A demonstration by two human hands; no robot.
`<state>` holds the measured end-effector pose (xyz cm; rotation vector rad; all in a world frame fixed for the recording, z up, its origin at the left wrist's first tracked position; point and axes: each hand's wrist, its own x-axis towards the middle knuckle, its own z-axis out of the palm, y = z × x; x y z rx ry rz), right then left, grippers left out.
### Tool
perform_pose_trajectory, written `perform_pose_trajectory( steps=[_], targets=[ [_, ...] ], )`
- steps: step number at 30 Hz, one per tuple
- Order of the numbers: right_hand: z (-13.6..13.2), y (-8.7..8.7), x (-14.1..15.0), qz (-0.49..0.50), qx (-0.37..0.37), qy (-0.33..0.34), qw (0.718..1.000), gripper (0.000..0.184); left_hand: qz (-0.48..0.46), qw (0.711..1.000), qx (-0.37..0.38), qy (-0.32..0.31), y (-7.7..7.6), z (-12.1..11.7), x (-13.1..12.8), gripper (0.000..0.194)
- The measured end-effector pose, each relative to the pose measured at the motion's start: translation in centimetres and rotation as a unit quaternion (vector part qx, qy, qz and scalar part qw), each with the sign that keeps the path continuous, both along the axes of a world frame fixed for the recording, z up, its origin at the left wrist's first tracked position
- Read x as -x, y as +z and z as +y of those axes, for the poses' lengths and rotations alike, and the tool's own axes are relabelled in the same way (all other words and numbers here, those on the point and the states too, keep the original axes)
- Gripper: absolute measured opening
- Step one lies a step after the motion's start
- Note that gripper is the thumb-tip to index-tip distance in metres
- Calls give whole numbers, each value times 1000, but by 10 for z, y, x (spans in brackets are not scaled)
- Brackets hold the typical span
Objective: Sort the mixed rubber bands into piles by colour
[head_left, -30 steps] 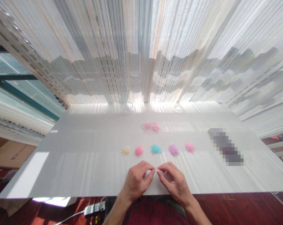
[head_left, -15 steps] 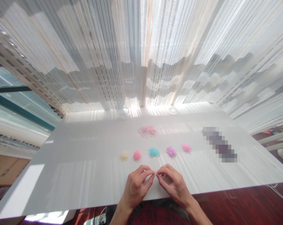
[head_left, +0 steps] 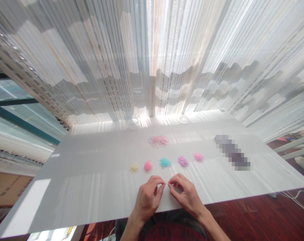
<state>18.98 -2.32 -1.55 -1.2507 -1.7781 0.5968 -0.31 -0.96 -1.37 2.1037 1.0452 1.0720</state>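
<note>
My left hand (head_left: 149, 194) and my right hand (head_left: 184, 190) face each other above the front of the white table (head_left: 91, 187). Thumb and forefinger are pinched together on each hand, with a narrow gap between the two pinches. Whatever they hold is too small to make out. Just beyond them lies a row of small piles of thin, short pieces: pale yellow (head_left: 134, 167), coral pink (head_left: 148, 166), turquoise (head_left: 165, 162), purple (head_left: 182, 161) and light pink (head_left: 198, 157). Behind this row sits a larger mixed-colour pile (head_left: 158, 141).
A clear round container (head_left: 134, 122) and a clear round lid-like piece (head_left: 183, 120) stand at the table's back edge, by the sheer striped curtain (head_left: 141, 67). A blurred-out dark object (head_left: 232, 152) lies at right. A cardboard box (head_left: 9, 189) is at lower left.
The fingertips of my two hands have drawn slightly apart, the left pinch moving a little left. The camera view has shifted slightly. The piles look the same.
</note>
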Motion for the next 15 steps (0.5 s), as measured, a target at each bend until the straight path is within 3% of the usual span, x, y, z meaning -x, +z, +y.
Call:
perform_pose_trajectory(
  steps=[5, 10, 15],
  targets=[
    [0, 0, -1, 7, 10, 1, 1000, 10, -17, 999, 5, 35, 7, 4, 12, 10],
    [0, -1, -1, 7, 11, 5, 1000, 12, 10, 983, -61, 174, 16, 30, 62, 15],
    [-1, -2, -1, 2, 18, 7, 1000, 13, 107, 958, -44, 262, 13, 47, 103, 29]
  ],
)
